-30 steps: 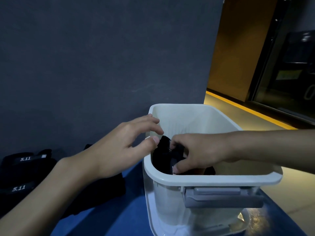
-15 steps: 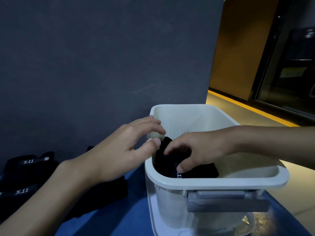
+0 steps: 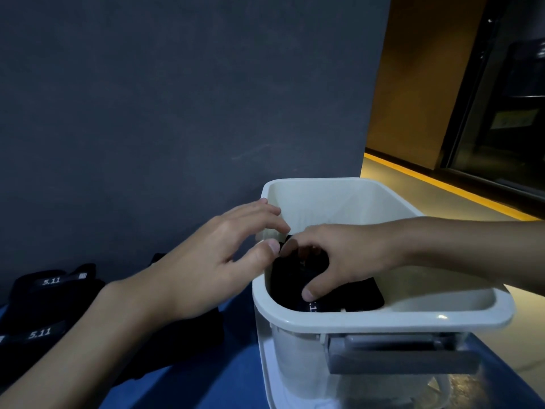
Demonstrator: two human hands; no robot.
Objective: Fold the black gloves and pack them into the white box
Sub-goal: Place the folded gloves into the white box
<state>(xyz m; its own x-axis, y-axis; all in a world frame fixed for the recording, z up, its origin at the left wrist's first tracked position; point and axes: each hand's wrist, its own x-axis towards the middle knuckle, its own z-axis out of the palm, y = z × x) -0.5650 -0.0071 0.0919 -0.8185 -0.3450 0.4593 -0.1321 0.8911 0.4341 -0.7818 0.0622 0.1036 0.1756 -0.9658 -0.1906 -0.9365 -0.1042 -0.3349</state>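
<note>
The box point(image 3: 368, 321) stands on the blue table point(image 3: 233, 361) at about 4 o'clock in the view, its far end close to the grey wall point(image 3: 177, 113). A grey latch point(image 3: 401, 360) hangs on its near side, just under the rim.

Inside, against the box's 9 o'clock wall, lies a folded black glove point(image 3: 364, 295) (white lettering shows on its near edge, too cut off to read). The right hand point(image 3: 345, 255) comes in from 3 o'clock over the rim and grips that glove: the fingers curl down over its far side and the thumb point(image 3: 309, 293) presses on the near edge.

The left hand point(image 3: 206, 261) reaches in from 7 o'clock and hovers at the box's 9 o'clock rim. Its fingers are spread and loosely bent, holding nothing. The thumb tip sits just beside the right forefinger; whether they touch I cannot tell.

At 8 o'clock a pile point(image 3: 35, 308) of black gloves marked "5.11" lies on the table against the wall, partly under the left forearm. At 2 o'clock a lit floor point(image 3: 413, 190) runs off beyond the wall.
</note>
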